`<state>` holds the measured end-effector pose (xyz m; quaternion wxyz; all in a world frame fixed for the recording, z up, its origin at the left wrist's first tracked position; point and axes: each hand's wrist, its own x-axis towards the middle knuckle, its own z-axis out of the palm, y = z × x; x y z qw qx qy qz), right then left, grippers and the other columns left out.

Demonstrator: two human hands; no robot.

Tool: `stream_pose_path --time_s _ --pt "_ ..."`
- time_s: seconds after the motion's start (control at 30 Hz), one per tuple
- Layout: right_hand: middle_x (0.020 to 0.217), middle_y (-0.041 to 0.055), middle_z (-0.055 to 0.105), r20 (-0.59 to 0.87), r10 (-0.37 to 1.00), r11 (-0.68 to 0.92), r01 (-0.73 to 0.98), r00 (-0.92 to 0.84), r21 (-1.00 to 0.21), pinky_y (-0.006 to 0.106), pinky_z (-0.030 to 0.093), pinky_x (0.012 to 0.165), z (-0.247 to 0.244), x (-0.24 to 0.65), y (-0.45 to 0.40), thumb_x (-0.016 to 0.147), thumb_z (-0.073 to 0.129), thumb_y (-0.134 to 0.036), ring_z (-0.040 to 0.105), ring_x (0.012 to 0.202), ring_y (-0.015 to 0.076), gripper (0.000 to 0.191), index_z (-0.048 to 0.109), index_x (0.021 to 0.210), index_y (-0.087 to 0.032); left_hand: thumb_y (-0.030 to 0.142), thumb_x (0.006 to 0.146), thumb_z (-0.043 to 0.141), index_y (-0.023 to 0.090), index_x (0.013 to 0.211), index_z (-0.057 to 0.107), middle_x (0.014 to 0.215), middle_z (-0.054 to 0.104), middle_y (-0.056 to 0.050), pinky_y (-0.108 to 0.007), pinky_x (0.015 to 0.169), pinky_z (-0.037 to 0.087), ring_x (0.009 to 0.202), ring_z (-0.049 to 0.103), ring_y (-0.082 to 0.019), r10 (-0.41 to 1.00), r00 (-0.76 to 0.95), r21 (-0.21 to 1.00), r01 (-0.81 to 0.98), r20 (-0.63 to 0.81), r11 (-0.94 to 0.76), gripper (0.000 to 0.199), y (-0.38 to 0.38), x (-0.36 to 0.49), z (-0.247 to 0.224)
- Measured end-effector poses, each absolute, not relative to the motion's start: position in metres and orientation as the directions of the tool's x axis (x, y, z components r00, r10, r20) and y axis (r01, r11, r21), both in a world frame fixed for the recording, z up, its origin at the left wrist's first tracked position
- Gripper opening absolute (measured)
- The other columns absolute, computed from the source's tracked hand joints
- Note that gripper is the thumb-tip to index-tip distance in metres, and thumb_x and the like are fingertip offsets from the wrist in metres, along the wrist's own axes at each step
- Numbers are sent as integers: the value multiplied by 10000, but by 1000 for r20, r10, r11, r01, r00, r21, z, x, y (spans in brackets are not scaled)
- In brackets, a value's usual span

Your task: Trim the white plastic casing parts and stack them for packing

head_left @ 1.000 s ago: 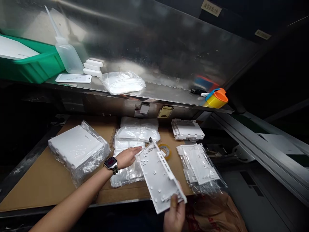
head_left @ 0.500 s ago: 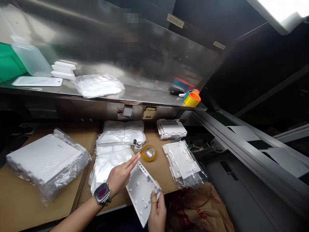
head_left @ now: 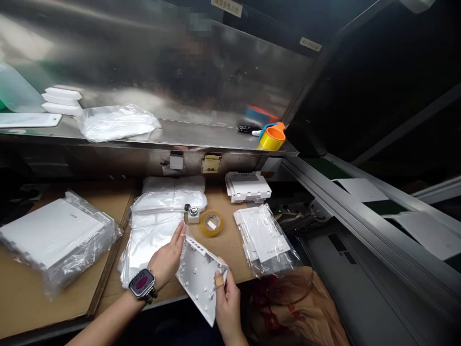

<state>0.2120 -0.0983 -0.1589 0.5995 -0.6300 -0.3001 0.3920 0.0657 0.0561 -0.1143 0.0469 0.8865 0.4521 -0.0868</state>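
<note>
A white plastic panel (head_left: 199,278), with small posts on its face and slots along its upper edge, is tilted above the table's front edge. My right hand (head_left: 227,307) grips it at the lower right corner, and a tan wrap covers the thumb. My left hand (head_left: 167,262), a smartwatch on its wrist, has its fingers stretched out along the panel's upper left edge. Whether those fingers press on the panel is unclear. Just behind them lies a stack of clear plastic bags (head_left: 153,235). A small white bottle with a metal top (head_left: 193,215) and a roll of yellowish tape (head_left: 212,232) stand beyond the panel.
Bagged white panels lie left (head_left: 54,233) and right (head_left: 264,235) on the cardboard (head_left: 230,250). More white panels (head_left: 248,187) are stacked behind. A metal shelf (head_left: 201,137) crosses above, carrying a tape ring (head_left: 272,138) and a plastic bag (head_left: 117,124). A brown bag (head_left: 298,307) sits low right.
The camera view has turned, so the scene sits further left. My right hand still grips the panel; my left hand stays with fingers outstretched by its upper edge.
</note>
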Motion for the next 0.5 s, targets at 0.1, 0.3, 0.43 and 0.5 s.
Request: stream_pose_path --time_s 0.1,0.3,0.43,0.5 --pt "1319 140 705 -129 847 -88 -104 516 -991 411 497 1077 -161 216 -92 956 615 -552 637 1260 308 490 673 1298 -205 -134 719 306 131 1629 206 1723 102 -139 -284 664 614 800 741 -169 766 619 57 783 -175 -619 953 47 69 -116" --pt "1204 150 759 -442 670 -88 -527 597 -845 420 610 907 -162 265 -101 842 724 -618 720 1118 326 670 634 1339 -180 -197 612 309 161 1618 255 1714 45 -109 -371 667 652 841 747 -232 701 637 31 747 -320 -665 1069 11 90 -116" --pt "1233 149 749 -502 564 -46 -582 656 -812 454 610 918 -155 298 -124 845 730 -605 704 1165 340 743 559 1440 -194 -188 581 382 236 1653 58 1707 27 -144 -379 694 660 837 761 -243 628 707 176 698 -325 -694 1198 -14 122 -123" --pt "1321 144 708 -372 528 -46 -411 763 -910 465 566 1004 -153 309 -138 867 707 -606 663 1233 339 683 592 1409 -209 -146 653 423 291 1622 -177 1715 18 -162 -391 848 653 1077 743 -291 609 774 428 615 -172 -662 1221 -29 148 -118"
